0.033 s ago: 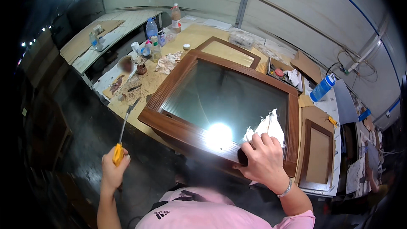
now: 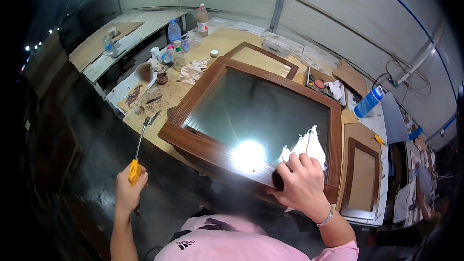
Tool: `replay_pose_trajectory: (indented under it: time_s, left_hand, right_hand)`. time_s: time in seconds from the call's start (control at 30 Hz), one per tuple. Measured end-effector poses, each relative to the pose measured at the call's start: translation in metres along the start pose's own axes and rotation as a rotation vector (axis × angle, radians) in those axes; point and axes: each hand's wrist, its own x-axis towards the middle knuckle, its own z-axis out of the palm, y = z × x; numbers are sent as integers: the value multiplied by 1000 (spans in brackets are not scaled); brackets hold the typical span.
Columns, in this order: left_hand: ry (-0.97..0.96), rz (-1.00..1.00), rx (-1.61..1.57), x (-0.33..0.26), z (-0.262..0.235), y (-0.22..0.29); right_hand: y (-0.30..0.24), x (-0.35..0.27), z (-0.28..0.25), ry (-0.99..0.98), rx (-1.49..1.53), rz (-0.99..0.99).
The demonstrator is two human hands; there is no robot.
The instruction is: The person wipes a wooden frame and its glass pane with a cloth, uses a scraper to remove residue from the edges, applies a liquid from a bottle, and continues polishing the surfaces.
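Note:
In my left hand (image 2: 129, 191), off the table's front left, is a yellow-handled tool (image 2: 134, 171) with a long thin metal shaft, its tip near a small dark blade (image 2: 154, 117). Something dark brown pokes out below that fist. My right hand (image 2: 302, 181) is closed on a white cloth (image 2: 309, 147) with frayed edges, at the near right of a brown wooden frame door (image 2: 193, 92) with a glass pane (image 2: 256, 101). A dark round thing (image 2: 278, 180) shows between thumb and fingers; its kind is unclear.
Bottles (image 2: 174, 33), a brown jar (image 2: 162, 78) and a stained rag (image 2: 193, 71) stand or lie at the left of the table. Beyond are another frame (image 2: 261, 48) and a tray (image 2: 328, 82). A blue bottle (image 2: 368, 101) and a smaller framed panel (image 2: 360, 179) are at right.
The tool's tip has shifted slightly left and now shows apart from the dark blade on the table. My right hand and the cloth are nearly unmoved.

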Motion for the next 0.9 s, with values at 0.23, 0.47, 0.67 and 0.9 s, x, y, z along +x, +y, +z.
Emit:
replay_pose_trajectory:
  time_s: [0.23,0.47,0.67,0.9]
  left_hand:
    - [-159,-176,83,164,15,-104]
    - [-266,-283,269,315,71,-176]
    - [-176,-186,883,388,99,-176]
    - [-265,-147,899,417,89,-165]
  right_hand:
    - [-10,10,-5,-89,-20,126]
    - [-27,31,-12,-275,-66,273]
    - [-41,41,-16,-310,-131,409]
    - [-49,42,-18,-375,-190,514]
